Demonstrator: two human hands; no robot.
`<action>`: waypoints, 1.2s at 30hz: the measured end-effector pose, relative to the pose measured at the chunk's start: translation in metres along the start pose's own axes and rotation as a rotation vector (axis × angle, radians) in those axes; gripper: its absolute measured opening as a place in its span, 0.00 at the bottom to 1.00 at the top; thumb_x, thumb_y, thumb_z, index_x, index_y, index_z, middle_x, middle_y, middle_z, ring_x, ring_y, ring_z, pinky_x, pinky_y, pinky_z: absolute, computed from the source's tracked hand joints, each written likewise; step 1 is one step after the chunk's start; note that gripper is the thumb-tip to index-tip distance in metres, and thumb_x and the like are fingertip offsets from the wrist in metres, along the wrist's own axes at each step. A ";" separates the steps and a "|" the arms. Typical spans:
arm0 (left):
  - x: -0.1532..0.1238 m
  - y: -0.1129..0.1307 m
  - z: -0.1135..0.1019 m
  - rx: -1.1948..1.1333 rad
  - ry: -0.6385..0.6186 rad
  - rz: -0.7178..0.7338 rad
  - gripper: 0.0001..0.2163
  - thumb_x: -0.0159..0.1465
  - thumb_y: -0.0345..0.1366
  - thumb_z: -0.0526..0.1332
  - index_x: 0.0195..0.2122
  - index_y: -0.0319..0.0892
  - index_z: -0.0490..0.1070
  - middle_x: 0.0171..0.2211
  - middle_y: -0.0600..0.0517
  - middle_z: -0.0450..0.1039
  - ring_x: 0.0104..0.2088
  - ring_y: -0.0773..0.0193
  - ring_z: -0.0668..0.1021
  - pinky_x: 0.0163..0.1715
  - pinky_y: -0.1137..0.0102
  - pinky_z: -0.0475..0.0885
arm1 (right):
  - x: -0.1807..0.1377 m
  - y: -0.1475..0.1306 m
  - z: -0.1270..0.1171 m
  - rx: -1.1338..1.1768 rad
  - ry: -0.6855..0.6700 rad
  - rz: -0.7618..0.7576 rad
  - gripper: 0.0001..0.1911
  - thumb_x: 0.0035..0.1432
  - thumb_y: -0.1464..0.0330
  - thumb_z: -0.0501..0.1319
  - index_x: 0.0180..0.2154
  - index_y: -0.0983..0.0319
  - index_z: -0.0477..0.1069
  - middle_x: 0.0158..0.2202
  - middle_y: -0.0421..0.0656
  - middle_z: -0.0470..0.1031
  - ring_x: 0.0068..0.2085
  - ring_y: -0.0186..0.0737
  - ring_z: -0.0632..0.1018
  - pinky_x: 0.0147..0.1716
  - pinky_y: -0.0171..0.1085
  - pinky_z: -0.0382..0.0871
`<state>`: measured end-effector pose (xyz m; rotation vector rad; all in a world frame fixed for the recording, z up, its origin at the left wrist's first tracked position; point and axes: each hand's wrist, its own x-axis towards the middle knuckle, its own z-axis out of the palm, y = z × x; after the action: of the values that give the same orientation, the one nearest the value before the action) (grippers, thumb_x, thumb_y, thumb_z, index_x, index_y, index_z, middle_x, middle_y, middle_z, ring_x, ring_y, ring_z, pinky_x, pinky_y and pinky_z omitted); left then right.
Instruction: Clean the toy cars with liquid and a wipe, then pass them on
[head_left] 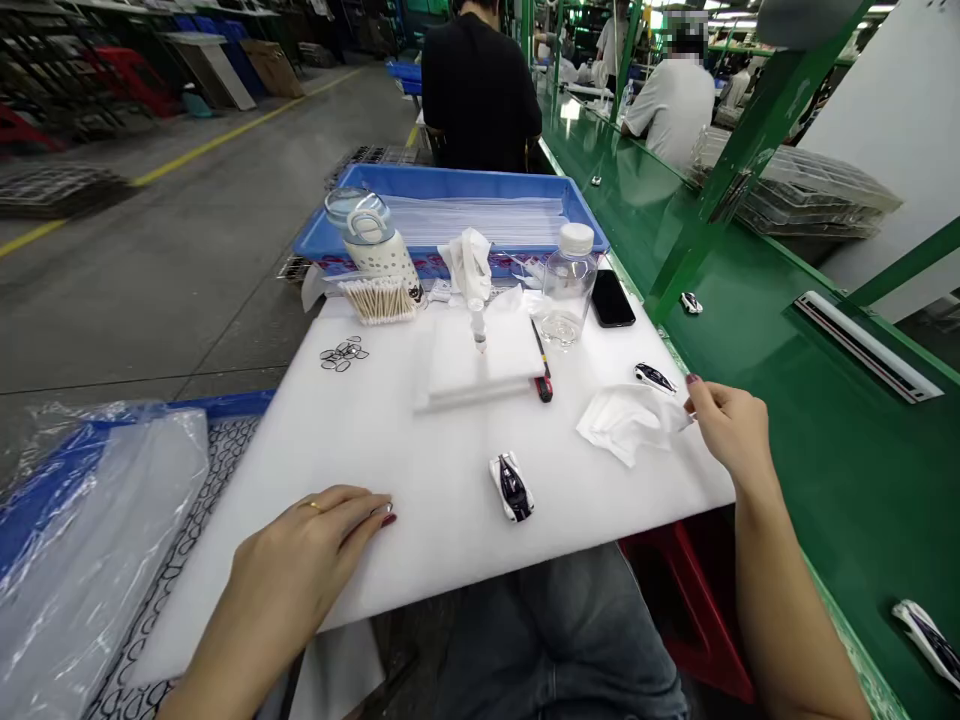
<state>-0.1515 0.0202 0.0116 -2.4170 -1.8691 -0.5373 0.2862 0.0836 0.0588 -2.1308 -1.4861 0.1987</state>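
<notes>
My left hand [315,550] rests low over the white foam board [420,450], fingers pinched together. A small shiny bit shows at its fingertips, too small to name. At the board's right edge, my right hand [731,425] is closed on the corner of a crumpled white tissue [626,420]. Between the hands a white-and-black toy car [512,487] stands on the board. A second toy car [655,377] lies just behind the tissue. Several thin black rings [343,353] are scattered at the board's left side.
Behind are a foam block [484,365], a utility knife [544,385], cotton swabs [379,300], a tumbler [386,250], a clear bottle [568,290], a phone [612,298] and a blue bin [450,178]. A green conveyor belt [757,380] runs along the right, carrying more toy cars.
</notes>
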 end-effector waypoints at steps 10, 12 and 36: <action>-0.006 0.013 -0.007 -0.135 0.197 -0.053 0.15 0.66 0.51 0.53 0.35 0.51 0.77 0.33 0.57 0.82 0.28 0.59 0.82 0.21 0.69 0.69 | 0.021 0.001 -0.012 -0.024 0.160 -0.072 0.08 0.53 0.62 0.61 0.32 0.59 0.65 0.29 0.41 0.76 0.29 0.40 0.73 0.29 0.37 0.58; -0.007 0.016 -0.008 -0.200 0.201 -0.078 0.14 0.64 0.52 0.56 0.34 0.53 0.77 0.33 0.59 0.82 0.27 0.61 0.82 0.21 0.70 0.70 | 0.021 0.001 -0.011 -0.080 0.186 -0.142 0.08 0.56 0.61 0.59 0.31 0.59 0.65 0.30 0.42 0.76 0.30 0.41 0.73 0.29 0.37 0.57; 0.011 0.084 0.009 -0.934 0.086 -0.198 0.07 0.61 0.42 0.66 0.38 0.51 0.82 0.38 0.52 0.81 0.38 0.58 0.83 0.38 0.71 0.79 | 0.005 0.012 0.002 0.237 -0.312 0.029 0.23 0.55 0.47 0.55 0.26 0.59 0.62 0.20 0.37 0.60 0.23 0.34 0.62 0.22 0.33 0.53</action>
<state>-0.0673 0.0102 0.0210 -2.5545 -2.1299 -1.8412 0.2973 0.0857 0.0522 -1.9944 -1.5127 0.7097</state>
